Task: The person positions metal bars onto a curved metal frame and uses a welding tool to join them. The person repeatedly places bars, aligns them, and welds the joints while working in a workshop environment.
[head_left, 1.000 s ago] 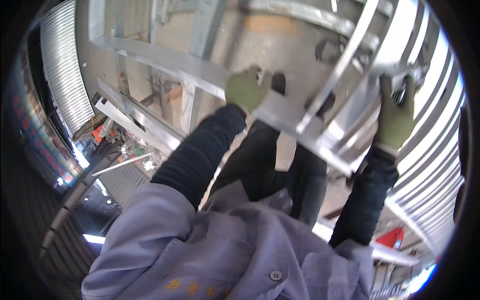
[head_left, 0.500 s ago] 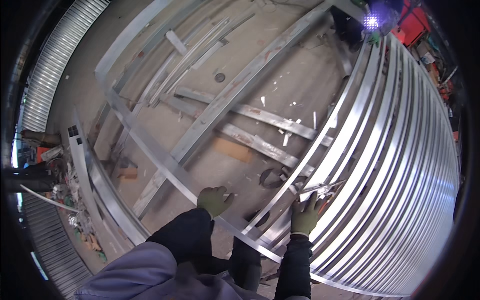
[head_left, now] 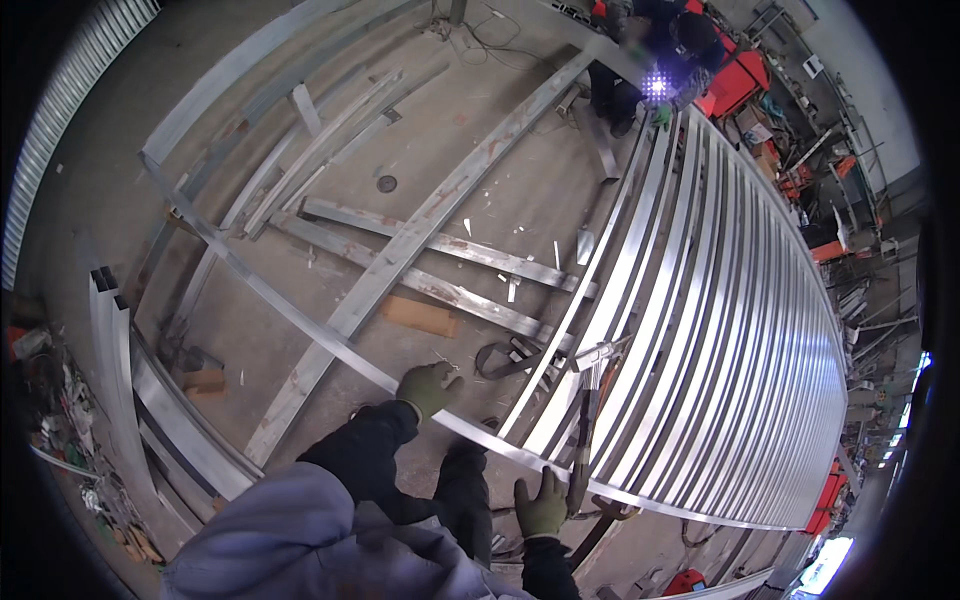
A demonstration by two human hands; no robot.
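My left hand [head_left: 428, 391], in a green glove, is at the long flat metal bar [head_left: 345, 350] along the near side. Its fingers are curved and apart, with nothing plainly held. My right hand [head_left: 541, 508], gloved alike, is beside the near edge bar [head_left: 515, 455] of the slatted metal panel [head_left: 690, 400]. Its fingers are spread, and it holds nothing I can see. Close to its fingertips, a long tool with a dark handle [head_left: 582, 430] and a pale metal head lies over the slats. I cannot tell what kind of tool it is.
At the panel's far end a co-worker [head_left: 690, 40] crouches by a bright violet-white light [head_left: 657, 86]. A long steel beam [head_left: 440, 215] crosses the floor, with shorter beams [head_left: 500, 260] beneath it. Metal profiles [head_left: 118, 370] stand at the left. Red equipment [head_left: 735, 85] is beyond.
My right hand has moved back toward me, from over the slats to the near edge bar. My left hand stays by the bar. The view has swung right, revealing the co-worker.
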